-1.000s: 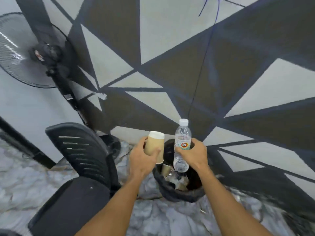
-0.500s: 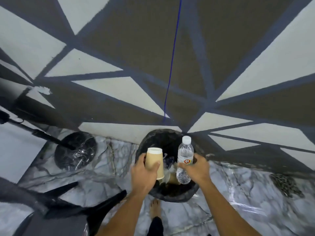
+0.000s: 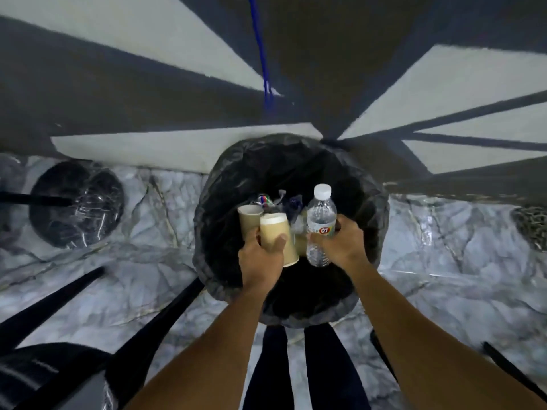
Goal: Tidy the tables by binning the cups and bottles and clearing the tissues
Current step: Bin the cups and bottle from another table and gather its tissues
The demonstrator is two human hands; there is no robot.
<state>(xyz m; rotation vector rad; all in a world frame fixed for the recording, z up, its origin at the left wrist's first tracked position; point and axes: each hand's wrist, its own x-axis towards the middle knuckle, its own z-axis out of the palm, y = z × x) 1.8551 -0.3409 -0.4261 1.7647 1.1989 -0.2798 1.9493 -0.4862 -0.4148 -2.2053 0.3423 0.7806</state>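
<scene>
- My left hand [image 3: 260, 261] grips a paper cup [image 3: 278, 241]; my right hand [image 3: 344, 244] grips a water bottle [image 3: 321, 220], cap up.
- Both hang over the black-lined bin [image 3: 213, 202], not yet dropped.
- Inside lie another cup [image 3: 250, 217] and wrappers, so I judge some binning done.
- Tables and tissues are out of sight; I cannot tell what remains there.

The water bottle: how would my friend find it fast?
Find the big round black bin by the wall. Over its mouth, the right hand holds the bottle. It is clear with a white cap, unlike the tan paper cup in the left hand beside it.
</scene>
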